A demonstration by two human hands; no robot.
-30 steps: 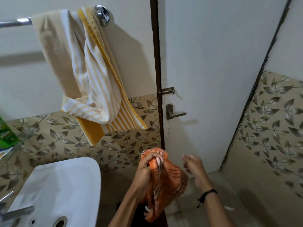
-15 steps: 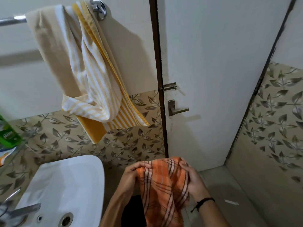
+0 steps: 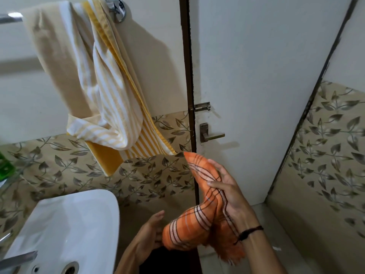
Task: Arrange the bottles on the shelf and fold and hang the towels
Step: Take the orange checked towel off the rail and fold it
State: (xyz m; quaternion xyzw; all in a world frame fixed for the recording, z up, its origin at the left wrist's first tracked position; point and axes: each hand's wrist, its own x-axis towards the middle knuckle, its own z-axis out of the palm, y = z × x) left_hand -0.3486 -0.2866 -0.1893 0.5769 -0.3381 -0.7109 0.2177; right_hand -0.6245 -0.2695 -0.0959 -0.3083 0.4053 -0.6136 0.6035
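One orange towel (image 3: 189,230), one striped towel (image 3: 110,99), one sink (image 3: 75,224).

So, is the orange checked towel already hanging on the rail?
No, the orange checked towel is gripped in the right hand, while only the yellow striped towel hangs on the towel rail.

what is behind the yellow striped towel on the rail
The yellow striped towel hangs over the towel rail, against the cream wall; its lower end overlaps the leaf-patterned tiles. The rail's bare left stretch and chrome mount show; the stretch beneath the cloth is covered.
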